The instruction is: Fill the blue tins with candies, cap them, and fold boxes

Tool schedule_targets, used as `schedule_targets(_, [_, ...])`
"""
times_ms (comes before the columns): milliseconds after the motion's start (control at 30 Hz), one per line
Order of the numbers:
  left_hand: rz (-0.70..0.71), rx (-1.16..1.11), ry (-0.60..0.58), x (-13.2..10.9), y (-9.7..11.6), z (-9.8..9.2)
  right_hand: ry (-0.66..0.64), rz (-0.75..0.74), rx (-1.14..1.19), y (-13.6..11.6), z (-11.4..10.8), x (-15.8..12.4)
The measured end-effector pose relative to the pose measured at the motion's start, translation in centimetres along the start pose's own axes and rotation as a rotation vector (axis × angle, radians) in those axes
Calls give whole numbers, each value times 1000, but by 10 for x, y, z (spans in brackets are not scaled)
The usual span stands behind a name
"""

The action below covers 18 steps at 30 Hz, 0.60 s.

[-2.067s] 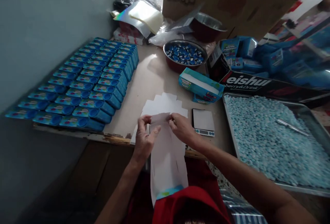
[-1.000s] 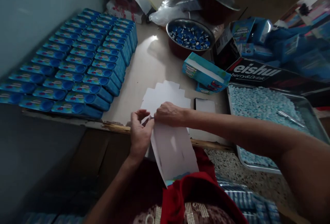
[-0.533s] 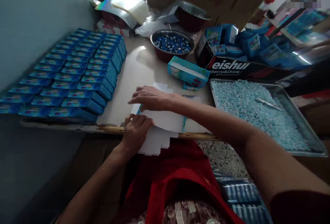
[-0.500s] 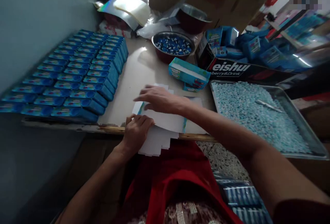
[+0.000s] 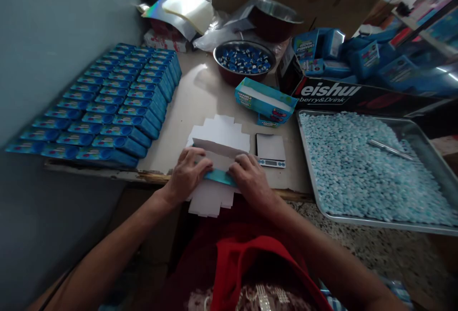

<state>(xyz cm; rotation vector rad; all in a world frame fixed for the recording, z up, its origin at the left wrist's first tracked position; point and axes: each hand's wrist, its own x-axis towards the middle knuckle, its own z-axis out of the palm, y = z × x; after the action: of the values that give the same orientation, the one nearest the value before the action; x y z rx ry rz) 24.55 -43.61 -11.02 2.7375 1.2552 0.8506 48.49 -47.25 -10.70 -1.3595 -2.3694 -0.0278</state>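
Observation:
A flat carton blank (image 5: pixel 222 149), white inside with a printed blue strip along its near side, lies at the table's front edge with its far panel bent upward. My left hand (image 5: pixel 188 172) grips the blank's left part, fingers curled over the near fold. On the right part, my right hand (image 5: pixel 252 177) has its fingers bent over the same fold. More white blanks (image 5: pixel 209 201) lie beneath it, and their flaps overhang the table edge. A small digital scale (image 5: pixel 271 149) sits just right of my right hand.
Rows of filled-looking blue cartons (image 5: pixel 118 101) cover the left side. Behind are a bowl of blue-wrapped candies (image 5: pixel 245 60) and a blue display box (image 5: pixel 265 98). On the right stand a metal tray (image 5: pixel 315 177) of pale blue pieces with a metal tool (image 5: pixel 390 150), and a black box (image 5: pixel 329 92) of cartons.
My right hand has come down and back from above the blank to its right side. The far panel now stands bent up, and both hands hold the near fold.

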Motion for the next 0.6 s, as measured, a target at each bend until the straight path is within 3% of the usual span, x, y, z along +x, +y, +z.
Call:
schedule_targets(67, [145, -35, 63, -13, -1, -4, 5, -119, -8, -3, -5, -11])
schedule_targets(167, [304, -97, -1, -25, -7, -10, 25, -210, -18, -6, -7, -29])
schedule_targets(300, [440, 14, -71, -25, -14, -11, 2, -310, -20, -2, -5, -31])
schedule_targets(367, [418, 111, -111, -23, -10, -7, -72, -288, -52, -2, -4, -25])
schedule_targets(467, [276, 211, -184, -19, 5, 0, -183, -161, -111, -9, 1, -16])
schedule_targets(600, [111, 223, -248, -14, 22, 4, -237, -20, -171, -22, 9, -13])
